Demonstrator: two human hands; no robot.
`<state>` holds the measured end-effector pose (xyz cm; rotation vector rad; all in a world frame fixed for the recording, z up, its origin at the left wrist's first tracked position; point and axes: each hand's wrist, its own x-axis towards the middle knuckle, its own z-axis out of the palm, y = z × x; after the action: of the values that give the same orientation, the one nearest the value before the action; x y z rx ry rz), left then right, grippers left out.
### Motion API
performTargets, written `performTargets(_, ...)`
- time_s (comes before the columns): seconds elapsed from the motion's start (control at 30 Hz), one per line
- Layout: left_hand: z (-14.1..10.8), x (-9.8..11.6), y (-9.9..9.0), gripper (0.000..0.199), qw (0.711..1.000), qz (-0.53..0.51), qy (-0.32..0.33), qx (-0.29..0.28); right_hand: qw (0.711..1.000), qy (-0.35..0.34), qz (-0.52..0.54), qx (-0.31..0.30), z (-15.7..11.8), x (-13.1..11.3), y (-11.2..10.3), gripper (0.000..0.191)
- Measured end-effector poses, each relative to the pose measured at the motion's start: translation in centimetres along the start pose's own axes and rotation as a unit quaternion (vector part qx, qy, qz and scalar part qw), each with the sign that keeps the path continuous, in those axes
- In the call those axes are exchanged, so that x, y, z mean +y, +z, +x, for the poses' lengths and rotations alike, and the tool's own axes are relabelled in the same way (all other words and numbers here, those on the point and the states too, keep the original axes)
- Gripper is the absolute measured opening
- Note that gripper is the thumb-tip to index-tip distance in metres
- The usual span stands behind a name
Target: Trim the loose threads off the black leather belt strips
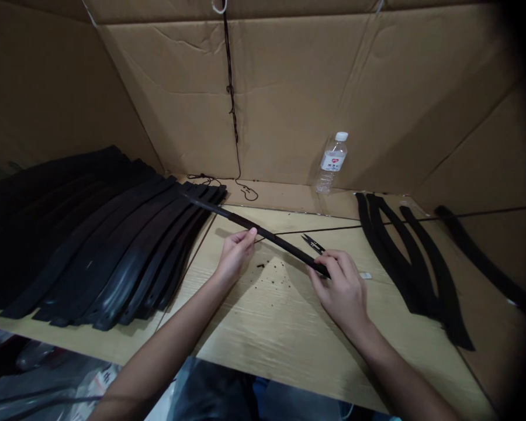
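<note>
A long, narrow black strip (289, 247) slants across the middle of the table, its far left end reaching over the pile of similar strips. My left hand (236, 255) pinches it near its middle, thumb on top. Near its right end, my right hand (342, 287) grips it between thumb and fingers. A pair of black thread snips (312, 243) shows just beyond the right fingertips, blades pointing up and left. Whether those fingers touch the snips I cannot tell. A thin black cord (333, 228) runs from behind the strip towards the right.
Many black strips (127, 234) overlap in a pile at left; several more curved ones (403, 251) lie at right. A clear water bottle (332, 162) stands against the cardboard wall (284, 105). Knotted black threads (230, 88) hang there. Small dark scraps (272, 275) dot the tabletop (254, 327).
</note>
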<state>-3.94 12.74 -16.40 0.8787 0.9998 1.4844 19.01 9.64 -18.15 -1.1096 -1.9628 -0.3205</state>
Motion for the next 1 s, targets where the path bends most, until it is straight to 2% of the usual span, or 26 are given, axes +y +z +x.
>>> performTargets(0.1, 0.0, 0.2, 0.0, 0.053, 1.000, -0.017, 0.022, -0.011, 1.000, 0.014, 0.010, -0.011, 0.1, 0.2, 0.1, 0.024)
performTargets(0.17, 0.1, 0.4, -0.1, 0.051, 0.999, -0.019, 0.028, -0.010, 0.999, 0.013, 0.010, -0.032, 0.0, 0.3, 0.2, 0.028)
performTargets(0.3, 0.2, 0.5, -0.3, 0.049, 0.999, -0.024, 0.027, 0.006, 0.998, 0.001, 0.019, -0.054, -0.1, 0.5, 0.3, 0.020)
performTargets(0.53, 0.3, 0.4, -0.3, 0.038, 0.998, -0.036, 0.003, 0.048, 0.997, -0.021, 0.075, -0.025, 0.0, 0.2, -0.1, 0.012)
performTargets(0.63, 0.3, 0.4, -0.2, 0.045, 0.998, -0.044, -0.017, 0.052, 0.997, -0.016, 0.070, -0.019, 0.1, 0.2, -0.2, 0.007)
performTargets(0.83, 0.2, 0.1, 0.0, 0.050, 0.995, -0.081, -0.054, -0.010, 0.999, -0.007, 0.044, -0.019, 0.1, 0.7, -0.4, 0.012)
performTargets(0.93, 0.2, 0.1, 0.0, 0.053, 0.993, -0.100, -0.061, -0.030, 0.999, 0.014, 0.030, -0.031, -0.1, 1.0, -0.1, 0.008)
performTargets(1.0, 0.2, 0.2, 0.0, 0.052, 0.993, -0.102, -0.058, -0.033, 0.998, 0.032, 0.022, -0.047, -0.2, 1.1, 0.2, 0.018)
